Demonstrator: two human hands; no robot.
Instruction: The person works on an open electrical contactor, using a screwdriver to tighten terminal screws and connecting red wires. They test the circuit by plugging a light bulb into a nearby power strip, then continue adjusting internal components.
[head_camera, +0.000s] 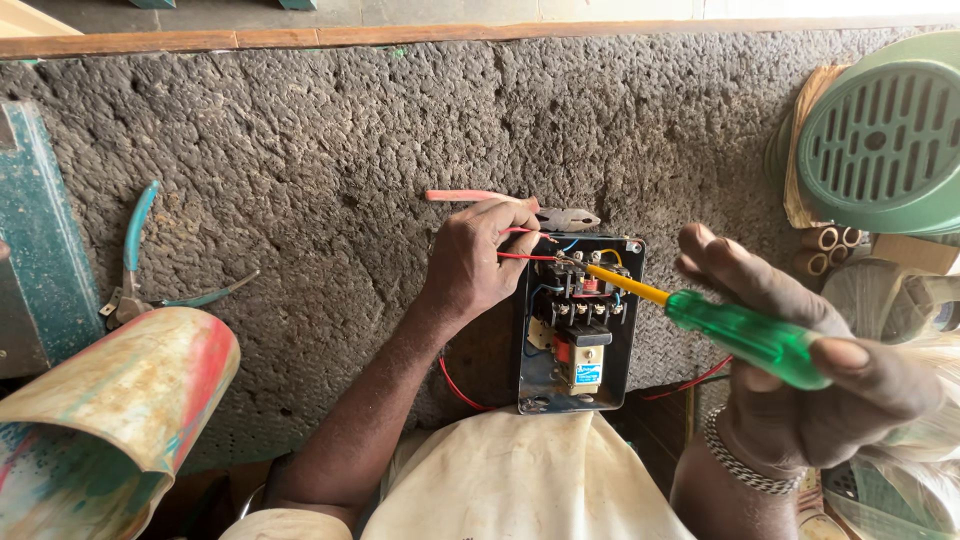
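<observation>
An open metal switch box (578, 325) with a black contactor, terminal screws and red, blue and yellow wires lies on the rough grey bench top (330, 130). My left hand (478, 258) pinches a red wire (522, 256) at the box's upper left terminals. My right hand (800, 370) grips a screwdriver (735, 332) with a green handle and yellow shaft; its tip sits on a terminal at the top of the contactor. A metal bracelet circles my right wrist.
Red-handled pliers (520, 205) lie just behind the box. Teal-handled pliers (135, 270) rest at the left beside a rusty painted curved sheet (110, 410). A green slotted fan cover (885, 135) and cardboard tubes (830, 240) sit at the right.
</observation>
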